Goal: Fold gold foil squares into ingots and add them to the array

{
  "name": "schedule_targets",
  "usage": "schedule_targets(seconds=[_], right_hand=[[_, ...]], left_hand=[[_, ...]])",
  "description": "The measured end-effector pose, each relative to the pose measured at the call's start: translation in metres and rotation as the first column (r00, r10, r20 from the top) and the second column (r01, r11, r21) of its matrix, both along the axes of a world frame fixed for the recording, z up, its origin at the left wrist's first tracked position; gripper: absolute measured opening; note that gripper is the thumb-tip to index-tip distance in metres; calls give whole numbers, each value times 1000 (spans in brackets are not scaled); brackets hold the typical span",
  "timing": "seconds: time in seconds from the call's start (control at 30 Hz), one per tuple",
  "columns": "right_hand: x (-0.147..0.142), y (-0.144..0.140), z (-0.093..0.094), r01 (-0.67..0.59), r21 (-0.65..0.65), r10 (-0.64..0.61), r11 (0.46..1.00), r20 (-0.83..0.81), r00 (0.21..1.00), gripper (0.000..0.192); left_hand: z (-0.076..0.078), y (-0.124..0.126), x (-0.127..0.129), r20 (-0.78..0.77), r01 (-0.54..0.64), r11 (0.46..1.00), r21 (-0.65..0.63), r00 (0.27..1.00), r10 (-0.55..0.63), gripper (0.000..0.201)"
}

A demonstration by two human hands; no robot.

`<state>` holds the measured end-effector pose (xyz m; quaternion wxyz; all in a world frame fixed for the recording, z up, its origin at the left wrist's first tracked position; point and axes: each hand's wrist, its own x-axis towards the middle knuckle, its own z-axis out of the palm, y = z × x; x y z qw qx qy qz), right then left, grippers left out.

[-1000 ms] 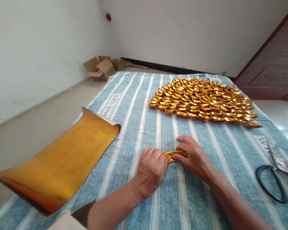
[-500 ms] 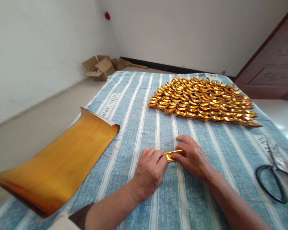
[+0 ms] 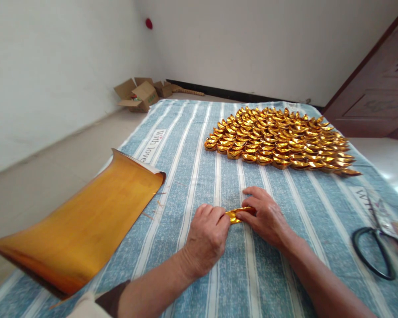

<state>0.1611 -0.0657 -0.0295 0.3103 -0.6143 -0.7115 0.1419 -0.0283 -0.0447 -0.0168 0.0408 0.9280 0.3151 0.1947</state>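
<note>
1. The left hand (image 3: 206, 236) rests knuckles-up on the striped blue cloth (image 3: 199, 176), its fingers (image 3: 219, 217) curled together and pinched on the near-left end of a small folded piece of gold foil (image 3: 236, 214).
2. The right hand (image 3: 267, 218) lies just across from it, fingers pressed down on the other end of the same gold foil piece, with the thumb along its near edge; a dark ring shows on one finger.
3. The gold foil piece sits between the two hands, low on the cloth and touching it, near the middle of the view; only a short bright strip of it shows between the fingertips.
4. A large sheet of gold foil paper (image 3: 82, 227) lies to the left of the left hand, well apart from it, its far edge curling upward and its near-left part hanging past the edge of the cloth.
5. Farther away, beyond both hands, a broad pile of finished gold ingot shapes (image 3: 280, 141) is laid in overlapping rows on the cloth.
6. A pair of black-handled scissors (image 3: 378, 247) lies at the right edge of the cloth, well apart from the right hand.
7. Open cardboard boxes (image 3: 139, 93) stand on the floor in the far corner against the white wall, and a dark wooden door (image 3: 378, 92) shows at the upper right.
</note>
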Motion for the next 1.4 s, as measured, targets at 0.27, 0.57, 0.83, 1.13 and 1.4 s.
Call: schedule_targets(seconds=[0.27,0.57,0.83,1.13,1.4], right_hand=[[1,1,0,-11,16,11,1000,-6,1000,9],[2,2,0,-4,-8,4,1000,-7,1000,9],[2,3,-2,-2,-12,2,1000,-10,1000,10],[4,6,-5,-23,2,23,1000,-36,999,10],[3,6,-6,-7,-3,7,1000,-59,998,11]], left_hand=[[0,2,-1,45,39,997,-66,998,-36,22],[8,9,-9,216,-5,951,-310,973,76,12],[6,8,-9,106,-65,935,-350,989,108,12],[-3,6,-3,86,-93,967,-237,990,116,16],[-1,8,-2,11,-103,970,-218,994,108,14]])
